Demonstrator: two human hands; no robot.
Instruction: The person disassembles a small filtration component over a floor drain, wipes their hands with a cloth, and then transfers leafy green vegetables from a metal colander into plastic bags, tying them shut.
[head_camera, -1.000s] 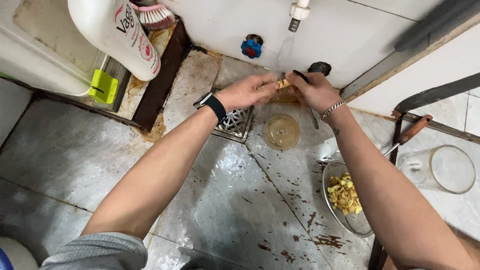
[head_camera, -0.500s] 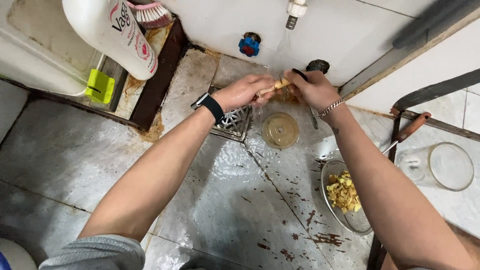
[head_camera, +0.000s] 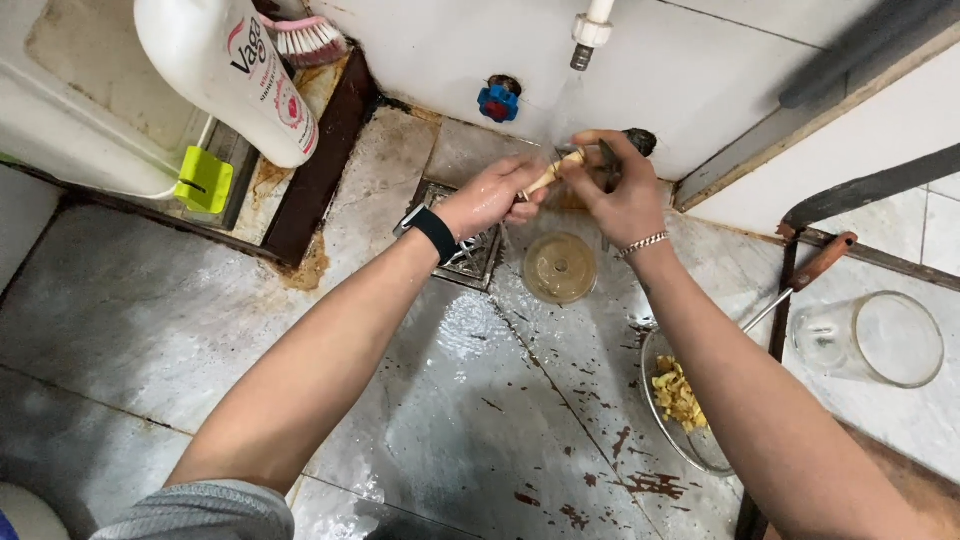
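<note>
My left hand (head_camera: 492, 196) grips the pale wooden handle of a small utensil (head_camera: 547, 176) under the running tap (head_camera: 589, 32). My right hand (head_camera: 620, 188), with a bracelet at the wrist, closes on the utensil's other end, which my fingers hide. Both hands meet over the wet stone floor, just above a round tan lid (head_camera: 560, 268) and beside the metal floor drain (head_camera: 468, 250). A dark watch sits on my left wrist.
A metal strainer (head_camera: 668, 440) holding yellow chopped pieces lies by my right forearm, its reddish handle (head_camera: 822, 260) pointing up right. A clear glass jar (head_camera: 868, 338) lies at right. A white detergent bottle (head_camera: 230, 75), brush (head_camera: 308, 38) and blue valve (head_camera: 498, 102) stand at the back.
The hands stay together under the tap, shifting only slightly as they rub the utensil. The view has tilted a little.
</note>
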